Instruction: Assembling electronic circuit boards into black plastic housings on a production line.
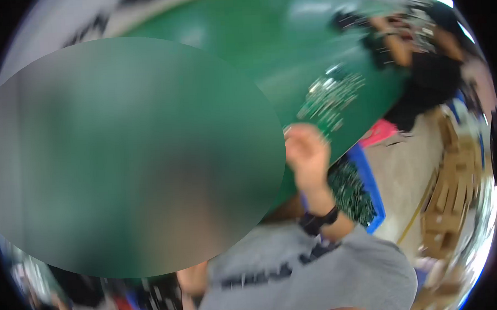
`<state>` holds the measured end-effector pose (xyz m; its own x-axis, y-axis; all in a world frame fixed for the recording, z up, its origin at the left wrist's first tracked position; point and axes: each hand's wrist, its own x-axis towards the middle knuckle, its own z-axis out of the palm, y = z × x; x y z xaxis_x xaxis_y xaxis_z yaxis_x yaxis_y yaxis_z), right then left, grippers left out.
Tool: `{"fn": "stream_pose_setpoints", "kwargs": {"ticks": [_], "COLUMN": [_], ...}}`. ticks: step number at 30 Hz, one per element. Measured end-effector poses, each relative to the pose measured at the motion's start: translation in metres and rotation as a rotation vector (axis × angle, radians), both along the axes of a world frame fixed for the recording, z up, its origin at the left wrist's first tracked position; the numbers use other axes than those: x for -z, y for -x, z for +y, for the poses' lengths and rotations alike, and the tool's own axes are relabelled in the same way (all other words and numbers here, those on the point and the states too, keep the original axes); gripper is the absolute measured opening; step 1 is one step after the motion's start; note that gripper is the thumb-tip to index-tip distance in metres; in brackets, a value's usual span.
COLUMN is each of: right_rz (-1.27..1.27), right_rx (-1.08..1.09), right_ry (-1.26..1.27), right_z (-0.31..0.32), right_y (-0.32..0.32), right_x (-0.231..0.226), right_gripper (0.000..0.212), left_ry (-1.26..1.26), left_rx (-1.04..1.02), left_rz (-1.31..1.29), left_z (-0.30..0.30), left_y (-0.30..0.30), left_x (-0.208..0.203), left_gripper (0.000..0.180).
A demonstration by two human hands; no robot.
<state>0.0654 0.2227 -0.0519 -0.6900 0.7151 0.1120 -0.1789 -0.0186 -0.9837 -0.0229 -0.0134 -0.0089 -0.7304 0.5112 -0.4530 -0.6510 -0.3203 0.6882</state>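
My right hand (pixel 306 147) is raised over the near right part of the green table (pixel 242 22), a dark watch on its wrist. Its fingers look curled in, smeared by motion and partly covered by a large blurred oval, so whatever they hold is hidden. Just beyond it lies a loose pile of green circuit boards (pixel 332 98). Of my left arm only a piece of forearm (pixel 193 277) shows below the oval; the left hand itself is hidden.
A blue bin (pixel 375 196) full of green boards stands at the table's near right edge. Another person's arm (pixel 396 46) reaches over the far right of the table. Cardboard boxes (pixel 450 201) are stacked on the floor at right, near a pink object (pixel 379 132).
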Motion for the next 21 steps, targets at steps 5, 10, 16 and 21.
{"fn": "stream_pose_setpoints", "kwargs": {"ticks": [5,10,16,21], "right_rz": [0.121,0.001,-0.027,-0.174], "right_rx": [-0.448,-0.491,-0.428,-0.523], "right_ry": [0.079,0.292,0.369,0.392], "right_z": [-0.014,-0.05,-0.055,-0.055], "right_y": [0.0,0.004,0.016,0.026], "right_x": [-0.021,-0.009,-0.008,-0.012], "right_gripper": [0.039,0.041,0.033,0.028], "left_ry": [-0.175,-0.072,-0.069,-0.085], "left_rx": [0.113,0.127,0.169,0.148], "left_rz": [0.214,0.17,0.109,0.328], "left_z": [0.023,0.003,-0.002,0.002], "left_y": [0.0,-0.006,-0.009,-0.003], "left_x": [0.002,0.015,0.011,0.026], "left_gripper": [0.06,0.06,0.059,0.055]}}
